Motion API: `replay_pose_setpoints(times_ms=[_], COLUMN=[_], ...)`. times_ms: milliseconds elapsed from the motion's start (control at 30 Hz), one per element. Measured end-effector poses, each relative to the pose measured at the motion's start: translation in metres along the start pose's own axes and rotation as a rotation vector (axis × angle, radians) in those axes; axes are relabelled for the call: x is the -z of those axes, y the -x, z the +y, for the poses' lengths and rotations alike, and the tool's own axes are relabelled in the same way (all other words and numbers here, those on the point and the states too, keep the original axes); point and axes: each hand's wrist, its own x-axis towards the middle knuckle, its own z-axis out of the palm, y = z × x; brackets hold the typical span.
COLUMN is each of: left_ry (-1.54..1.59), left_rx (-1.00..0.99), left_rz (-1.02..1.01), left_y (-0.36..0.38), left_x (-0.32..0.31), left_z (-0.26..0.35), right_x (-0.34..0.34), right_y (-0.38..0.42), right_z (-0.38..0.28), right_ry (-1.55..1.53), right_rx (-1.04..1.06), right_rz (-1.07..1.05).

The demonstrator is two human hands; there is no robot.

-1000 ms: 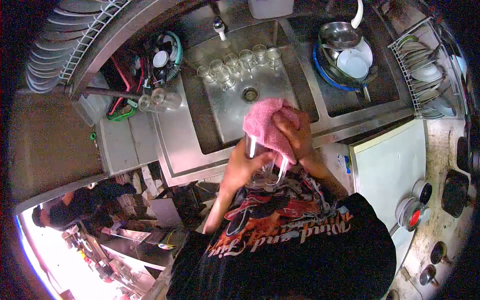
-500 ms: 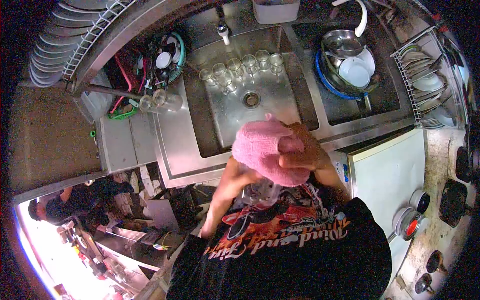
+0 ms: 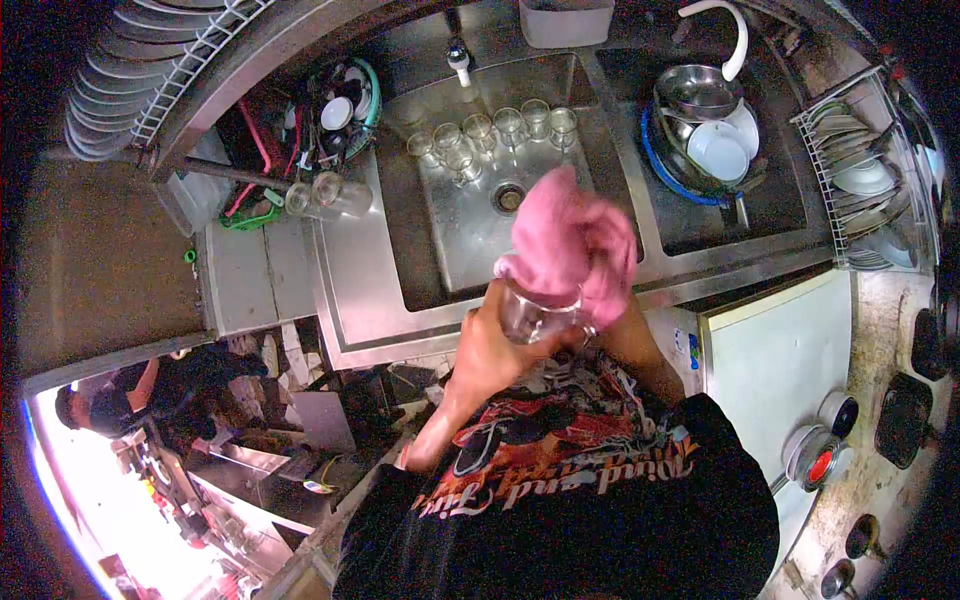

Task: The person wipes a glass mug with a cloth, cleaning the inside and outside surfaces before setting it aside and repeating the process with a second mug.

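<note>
A clear drinking glass [image 3: 535, 314] is in my left hand [image 3: 487, 352], whose fingers wrap round it in front of my chest. The pink cloth [image 3: 562, 238] is bunched over the glass's far end and hangs in loose folds to the right. My right hand [image 3: 622, 332] is closed on the cloth, its fingers mostly hidden behind the folds. Beyond them, several glass mugs [image 3: 478, 130] stand in a row at the back of the steel sink [image 3: 465, 235], behind its drain.
Two glass jars [image 3: 340, 194] lie on the left ledge. Bowls and a pan fill a blue-rimmed basin [image 3: 648, 150] in the right sink. Dish racks with plates [image 3: 862, 180] stand at both sides. Another person [image 3: 125, 395] is at the lower left.
The cloth has turned and bunched away from the glass, baring more of it. My left hand has risen slightly with the glass, and my right hand has slid behind the cloth.
</note>
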Motion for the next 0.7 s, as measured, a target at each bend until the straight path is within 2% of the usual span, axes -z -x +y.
replay_pose_setpoints(times_ms=[67,100,167,233,333,367,433,567,633,700], left_ry=[-0.256,-0.258,-0.041,-0.021,0.019,0.018,-0.031,0.040,0.103,0.138], left_rx=[-0.021,-0.023,-0.102,-0.155,-0.434,-0.435,-0.665,-0.568,-0.801,-0.811], left_rz=[0.047,0.047,0.097,0.122,0.314,0.314,0.261,0.251,0.333,0.378], left_y=[0.000,-0.001,-0.004,-0.003,-0.004,-0.006,-0.012,-0.011,-0.018,-0.024], left_x=[-0.001,-0.001,-0.003,-0.003,-0.007,-0.004,0.006,0.009,0.012,0.006], left_z=[0.002,0.000,-0.006,-0.007,-0.016,-0.015,-0.007,-0.007,0.000,-0.007], right_x=[0.000,0.004,0.011,0.014,0.015,0.017,0.019,0.027,0.034,0.031], right_y=[0.000,0.002,0.012,0.016,0.019,0.023,0.027,0.029,0.038,0.037], right_z=[0.000,0.000,-0.001,-0.002,-0.002,-0.002,-0.003,-0.003,-0.003,-0.003], right_ry=[0.026,0.040,0.068,0.095,0.133,0.147,0.175,0.230,0.258,0.290], right_rx=[0.017,0.025,0.043,0.050,0.061,0.068,0.085,0.116,0.126,0.139], right_rz=[-0.011,-0.016,-0.020,-0.018,-0.028,-0.034,-0.047,-0.076,-0.090,-0.098])
